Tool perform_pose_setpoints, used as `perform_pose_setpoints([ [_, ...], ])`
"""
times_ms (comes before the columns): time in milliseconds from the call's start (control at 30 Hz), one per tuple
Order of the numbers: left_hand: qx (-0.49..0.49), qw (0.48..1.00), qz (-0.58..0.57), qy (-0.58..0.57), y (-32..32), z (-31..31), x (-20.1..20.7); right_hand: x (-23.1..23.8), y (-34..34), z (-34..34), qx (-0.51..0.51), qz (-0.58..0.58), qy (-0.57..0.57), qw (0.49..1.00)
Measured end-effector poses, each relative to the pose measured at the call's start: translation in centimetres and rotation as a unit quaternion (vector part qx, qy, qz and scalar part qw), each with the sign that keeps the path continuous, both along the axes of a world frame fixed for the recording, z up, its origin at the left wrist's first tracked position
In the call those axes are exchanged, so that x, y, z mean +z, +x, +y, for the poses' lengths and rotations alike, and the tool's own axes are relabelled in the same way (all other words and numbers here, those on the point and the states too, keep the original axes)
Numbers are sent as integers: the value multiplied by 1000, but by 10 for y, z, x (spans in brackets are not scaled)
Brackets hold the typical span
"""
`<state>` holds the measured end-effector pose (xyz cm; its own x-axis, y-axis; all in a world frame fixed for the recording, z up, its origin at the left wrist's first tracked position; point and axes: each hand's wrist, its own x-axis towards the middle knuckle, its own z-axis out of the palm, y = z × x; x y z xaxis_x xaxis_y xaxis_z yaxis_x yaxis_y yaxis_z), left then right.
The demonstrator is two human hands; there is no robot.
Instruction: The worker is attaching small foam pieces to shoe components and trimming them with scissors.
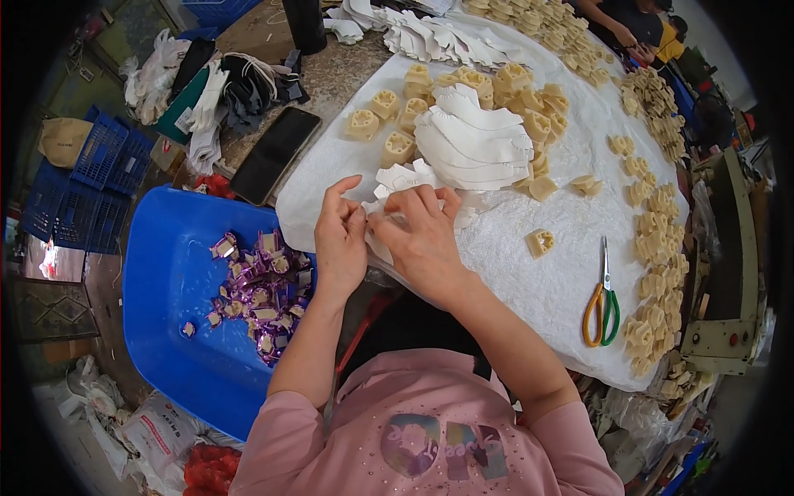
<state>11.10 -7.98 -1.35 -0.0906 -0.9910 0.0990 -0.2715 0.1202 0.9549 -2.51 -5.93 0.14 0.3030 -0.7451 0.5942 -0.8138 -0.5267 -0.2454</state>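
Observation:
My left hand (341,244) and my right hand (423,244) meet at the near edge of the white-covered table (496,281). Thumbs and fingers of both are pinched together, with a bit of something pale between them, mostly hidden. Just beyond the knuckles lies a small stack of white cut pieces with notched edges (405,175). Behind it rises a bigger fanned pile of white cut sheets (471,140), leaning among cream-coloured hollow moulded pieces (397,147). One cream piece (540,242) sits alone to the right of my right hand.
Scissors with orange and green handles (602,306) lie at the right. Many cream pieces (657,248) line the right edge. At left, a blue tub (165,273) holds shiny purple pieces (260,289). A dark phone (275,155) rests beyond it. Another person (633,25) works far right.

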Motion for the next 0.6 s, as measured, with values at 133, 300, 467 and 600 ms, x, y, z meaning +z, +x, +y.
perform_pose_setpoints([
  [133,40,987,149,53,-6,1,0,2,-1,4,17,-17,-3,1000],
  [300,97,994,55,-19,-16,3,-3,-1,-15,12,68,-131,38,988],
  [467,110,992,-4,-66,-20,6,-2,-6,-54,48,57,-406,100,907],
  [600,131,988,-32,-77,-24,9,-7,-5,-95,70,-42,-599,15,800],
])
